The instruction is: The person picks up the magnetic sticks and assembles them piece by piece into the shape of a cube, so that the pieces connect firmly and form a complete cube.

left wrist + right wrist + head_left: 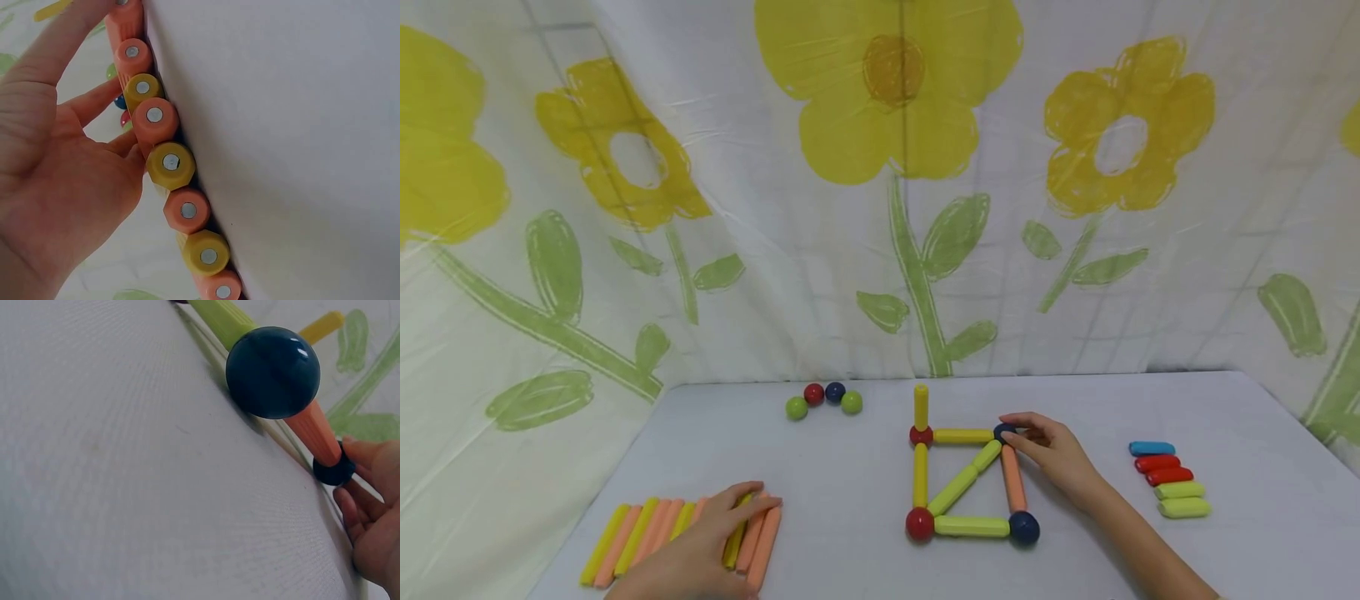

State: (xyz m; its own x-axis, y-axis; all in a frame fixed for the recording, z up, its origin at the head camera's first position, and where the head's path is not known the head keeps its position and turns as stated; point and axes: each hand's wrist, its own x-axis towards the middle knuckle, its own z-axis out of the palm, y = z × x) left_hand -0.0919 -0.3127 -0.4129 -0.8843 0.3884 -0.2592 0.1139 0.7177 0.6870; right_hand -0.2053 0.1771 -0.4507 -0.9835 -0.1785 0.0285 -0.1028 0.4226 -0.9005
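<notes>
A flat square of rods and balls lies on the grey table (850,483). It has red balls (919,523) on its left corners, a blue ball (1024,527) at the near right, a green diagonal rod (964,479), and a yellow rod (921,407) sticking out at the far left corner. My right hand (1017,432) pinches the dark blue ball (1004,432) at the far right corner, atop the orange rod (1013,477). In the right wrist view, fingertips (369,519) touch that ball (333,470). My left hand (741,500) rests flat on a row of orange and yellow rods (647,533), whose ends (170,164) show in the left wrist view.
Several loose balls (823,400), green, red and blue, sit at the back of the table. Short blue, red and green pieces (1168,479) lie stacked in a column at the right. A flower-printed cloth (880,167) hangs behind and around the table.
</notes>
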